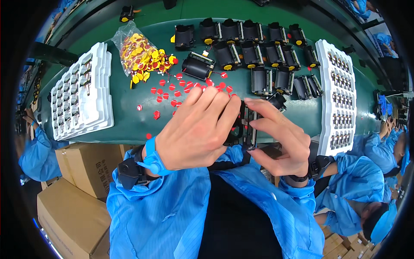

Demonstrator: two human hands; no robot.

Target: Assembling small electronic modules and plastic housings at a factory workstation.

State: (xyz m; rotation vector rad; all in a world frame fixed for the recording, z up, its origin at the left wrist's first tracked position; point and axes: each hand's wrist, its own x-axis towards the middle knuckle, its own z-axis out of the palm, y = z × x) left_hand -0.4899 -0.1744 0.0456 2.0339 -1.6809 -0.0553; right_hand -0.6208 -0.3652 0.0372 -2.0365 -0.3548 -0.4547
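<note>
At the near edge of the counter, a black housing is gripped by left hand, fingers curled, and right hand, fingers parted.

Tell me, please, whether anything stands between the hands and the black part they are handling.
Nothing visible does: the right hand touches the black part directly; the left hand is beside it, its grip hidden.

Trays left and right on bench, bag and housings between
</note>
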